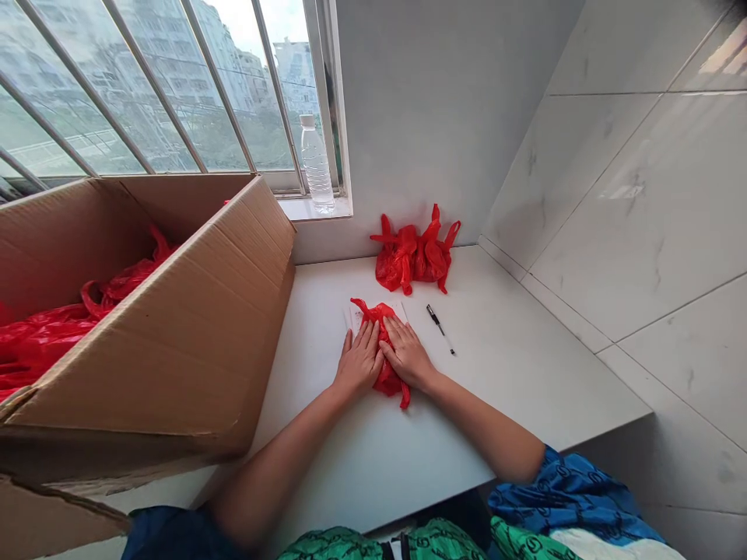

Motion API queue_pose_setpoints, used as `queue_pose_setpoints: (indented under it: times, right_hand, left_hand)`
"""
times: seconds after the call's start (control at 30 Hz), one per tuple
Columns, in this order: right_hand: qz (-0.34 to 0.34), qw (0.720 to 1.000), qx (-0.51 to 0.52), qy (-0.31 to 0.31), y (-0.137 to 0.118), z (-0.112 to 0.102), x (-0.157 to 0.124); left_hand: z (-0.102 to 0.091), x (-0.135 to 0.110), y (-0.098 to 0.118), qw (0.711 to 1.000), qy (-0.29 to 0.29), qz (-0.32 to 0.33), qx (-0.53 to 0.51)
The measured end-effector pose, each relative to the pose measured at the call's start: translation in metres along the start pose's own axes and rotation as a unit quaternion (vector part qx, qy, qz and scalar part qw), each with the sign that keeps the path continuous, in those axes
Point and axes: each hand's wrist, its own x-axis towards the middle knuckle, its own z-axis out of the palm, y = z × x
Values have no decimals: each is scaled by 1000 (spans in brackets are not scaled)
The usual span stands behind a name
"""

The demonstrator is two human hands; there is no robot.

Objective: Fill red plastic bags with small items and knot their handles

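Observation:
A red plastic bag (387, 379) lies on the white table (467, 412), one twisted end pointing away and another toward me. My left hand (359, 356) rests flat on its left side, fingers stretched out. On the bag's right side my right hand (407, 351) lies flat too, fingers extended. Both palms press down and neither hand grasps anything. Under the bag's far end, edges of a white paper (354, 317) with faint marks show; most of it is hidden. What the bag contains cannot be seen.
Knotted red bags (414, 257) sit against the wall. A black-capped pen (440, 328) lies right of my hands. At left stands a large open cardboard box (175, 334) holding more red bags (52, 342). A clear water bottle (317, 167) stands on the sill by the barred window.

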Motion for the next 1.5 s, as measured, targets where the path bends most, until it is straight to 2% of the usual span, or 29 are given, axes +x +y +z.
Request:
queue_pose_setpoints:
  times: [0.27,0.43,0.5,0.6,0.67,0.73,0.83,0.9,1.07,1.17,1.33,1.5]
  right_hand:
    - [-9,1000,9,6,-2,3,1]
    - [0,998,69,14,3,-4,3]
    - [6,992,122,40,11,-14,4]
    - [23,975,183,125,22,-30,4]
    - [18,968,190,165,26,-38,4]
    - [-15,973,169,158,25,-40,3]
    - [-61,986,117,102,19,-37,2]
    - [-65,990,96,82,15,-36,2]
    - [-71,989,103,79,10,-39,0]
    - [-80,986,113,88,8,-45,-2]
    - [-59,978,142,139,6,-59,-4]
    - [-58,972,148,175,3,-71,-5]
  left_hand:
    - [3,1,-2,1000,1,-5,-22]
    - [-1,5,-11,995,0,13,-100]
    - [-9,5,-17,987,29,25,-156]
    - [-23,3,-22,965,127,3,-229]
    - [-30,1,-19,955,169,-11,-243]
    - [-34,-1,-11,956,171,-5,-237]
    - [-33,-3,1,965,148,10,-218]
    - [-30,-3,6,970,135,10,-203]
    - [-28,-4,7,976,120,-2,-182]
    - [-33,-4,4,977,125,5,-172]
    - [-51,-3,-4,972,178,33,-147]
    - [-64,0,-9,967,199,62,-146]
